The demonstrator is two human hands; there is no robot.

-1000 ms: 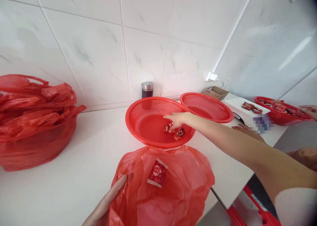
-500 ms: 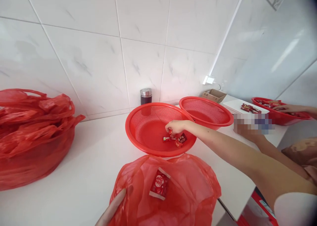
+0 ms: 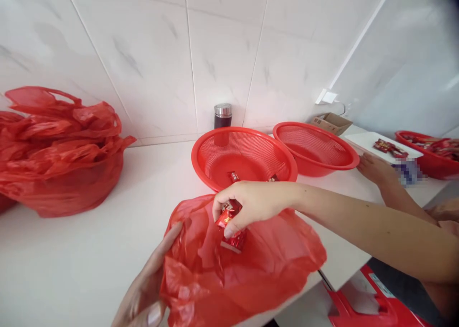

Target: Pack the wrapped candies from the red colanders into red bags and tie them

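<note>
"While the left hand (image 3: 147, 279) clamps the bag (image 3: 272, 265), where is the right hand (image 3: 260, 200)?"

"Over the bag's mouth, its grip clamped on red sweets (image 3: 226, 218); a packet (image 3: 234, 244) lies inside, the basket (image 3: 247, 144) just behind on the worktop (image 3: 96, 255)."

Red bag (image 3: 251, 279), grey-veined white tiles (image 3: 225, 54)

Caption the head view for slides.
Left hand grips a red bag; right hand holds red packets at its mouth.
</note>
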